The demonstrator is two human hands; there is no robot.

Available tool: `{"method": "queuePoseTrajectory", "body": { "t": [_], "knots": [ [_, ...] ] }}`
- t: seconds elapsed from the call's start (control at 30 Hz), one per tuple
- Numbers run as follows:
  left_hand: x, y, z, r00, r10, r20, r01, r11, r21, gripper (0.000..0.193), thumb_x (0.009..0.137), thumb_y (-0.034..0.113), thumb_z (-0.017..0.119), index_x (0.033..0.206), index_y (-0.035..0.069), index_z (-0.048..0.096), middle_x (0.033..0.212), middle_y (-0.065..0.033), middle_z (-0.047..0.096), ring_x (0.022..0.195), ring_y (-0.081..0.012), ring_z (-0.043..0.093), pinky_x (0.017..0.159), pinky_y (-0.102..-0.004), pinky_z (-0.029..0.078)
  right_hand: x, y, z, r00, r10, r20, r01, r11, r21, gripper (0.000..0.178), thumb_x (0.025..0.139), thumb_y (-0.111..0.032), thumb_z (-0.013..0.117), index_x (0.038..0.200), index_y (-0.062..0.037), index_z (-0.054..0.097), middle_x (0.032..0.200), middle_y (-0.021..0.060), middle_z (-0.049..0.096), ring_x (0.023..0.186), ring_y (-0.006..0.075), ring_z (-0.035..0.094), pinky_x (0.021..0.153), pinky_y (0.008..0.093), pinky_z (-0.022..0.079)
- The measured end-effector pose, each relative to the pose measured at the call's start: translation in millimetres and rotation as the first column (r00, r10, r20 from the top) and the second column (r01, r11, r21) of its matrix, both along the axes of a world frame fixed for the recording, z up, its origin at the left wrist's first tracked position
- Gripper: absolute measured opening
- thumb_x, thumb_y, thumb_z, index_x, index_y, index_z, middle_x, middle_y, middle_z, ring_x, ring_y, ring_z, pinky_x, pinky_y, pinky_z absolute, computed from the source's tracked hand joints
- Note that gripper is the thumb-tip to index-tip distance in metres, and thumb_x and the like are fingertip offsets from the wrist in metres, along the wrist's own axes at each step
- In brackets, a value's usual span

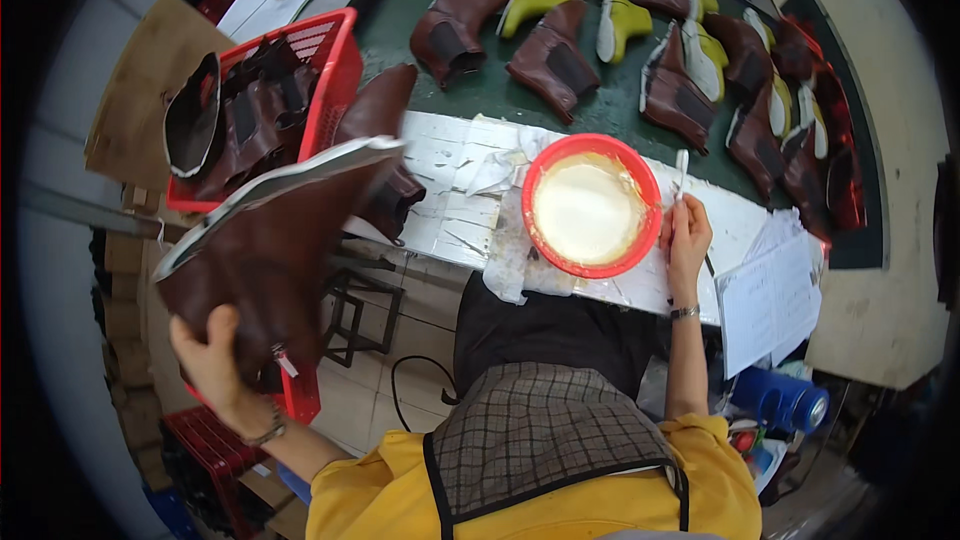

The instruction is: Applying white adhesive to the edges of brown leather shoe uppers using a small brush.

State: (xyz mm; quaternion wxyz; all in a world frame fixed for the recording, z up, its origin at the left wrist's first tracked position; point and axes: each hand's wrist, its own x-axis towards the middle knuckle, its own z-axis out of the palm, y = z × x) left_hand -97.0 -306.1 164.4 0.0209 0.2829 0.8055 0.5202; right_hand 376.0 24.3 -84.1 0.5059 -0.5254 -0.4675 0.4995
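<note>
At the left, my left hand (215, 360) grips a brown leather boot upper (270, 250), raised off the table and tilted, its pale lower edge turned upward and a zip pull hanging near my fingers. In my right hand (688, 240) is a slim white brush (682, 172), its head pointing up. That hand is just right of a red bowl (648, 225) holding thick cream-coloured liquid (588, 210). Behind the held upper, another brown boot upper (380, 110) lies partly hidden at the table's left end.
More brown boot uppers (555, 60) and yellow-green shoe lasts (535, 2) cover the green tabletop (390, 50). A red basket (345, 65) of uppers stands left. Papers (765, 300) hang at the right table edge, above a blue flask (780, 400). A dark metal stand (365, 315) sits below.
</note>
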Motion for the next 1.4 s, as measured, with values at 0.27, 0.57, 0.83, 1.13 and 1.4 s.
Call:
{"method": "queuePoseTrajectory", "body": {
  "t": [0.27, 0.57, 0.83, 1.13, 1.4],
  "knots": [
    [90.1, 172.2, -112.3, 0.512, -0.524, -0.681, 0.537, 0.814, -0.223, 0.076, 0.056, -0.005, 0.078, 0.130, 0.010, 0.069, 0.115, -0.0111, 0.067, 0.097, -0.0312, 0.063, 0.086, -0.0413, 0.052, -22.9, 1.4, 111.1, 0.723, 0.041, 0.690, -0.379, 0.859, 0.345, 0.016, 0.094, -0.015, 0.069, 0.105, -0.0071, 0.078, 0.089, 0.0050, 0.067, 0.071, 0.0156, 0.062, 0.060, 0.0310, 0.048],
    [106.7, 189.4, -144.4, 0.620, -0.766, -0.169, 0.573, 0.589, -0.570, 0.120, 0.058, 0.057, 0.093, 0.155, 0.010, 0.040, 0.145, -0.0254, 0.049, 0.130, -0.0432, 0.049, 0.105, -0.0495, 0.042, -75.8, -12.7, 83.6, 0.178, -0.021, 0.984, -0.664, 0.736, 0.136, 0.008, 0.084, -0.016, 0.070, 0.088, -0.0137, 0.076, 0.090, 0.0038, 0.064, 0.082, 0.0255, 0.066, 0.069, 0.0400, 0.054],
    [107.8, 256.3, -173.8, 0.793, -0.604, 0.083, 0.594, 0.734, -0.329, 0.125, 0.069, 0.042, 0.090, 0.157, -0.007, 0.018, 0.138, -0.0360, 0.053, 0.127, -0.0453, 0.055, 0.104, -0.0469, 0.046, -41.1, -29.2, 122.6, 0.239, -0.012, 0.971, -0.593, 0.790, 0.156, 0.010, 0.084, -0.017, 0.074, 0.093, -0.0134, 0.077, 0.083, 0.0044, 0.063, 0.081, 0.0257, 0.068, 0.067, 0.0394, 0.053],
    [81.2, 234.2, -105.1, 0.721, -0.614, 0.322, 0.641, 0.767, 0.026, 0.024, 0.086, 0.002, 0.068, 0.109, -0.006, 0.069, 0.096, -0.0038, 0.073, 0.085, -0.0116, 0.066, 0.080, -0.0277, 0.053, 23.1, -30.1, 115.5, 0.541, 0.099, 0.835, -0.353, 0.928, 0.118, 0.014, 0.088, -0.014, 0.076, 0.100, -0.0090, 0.078, 0.083, 0.0061, 0.065, 0.067, 0.0205, 0.065, 0.062, 0.0310, 0.049],
    [123.7, 234.1, -47.3, 0.322, -0.647, 0.691, 0.945, 0.261, -0.196, 0.036, 0.090, 0.004, 0.069, 0.124, -0.006, 0.066, 0.110, -0.0036, 0.072, 0.099, -0.0089, 0.061, 0.091, -0.0273, 0.051, -35.6, -5.5, 152.0, 0.821, 0.192, 0.538, -0.499, 0.699, 0.512, 0.014, 0.083, -0.013, 0.082, 0.096, -0.0088, 0.079, 0.085, 0.0014, 0.066, 0.077, 0.0179, 0.061, 0.074, 0.0317, 0.044]
  ]
}}
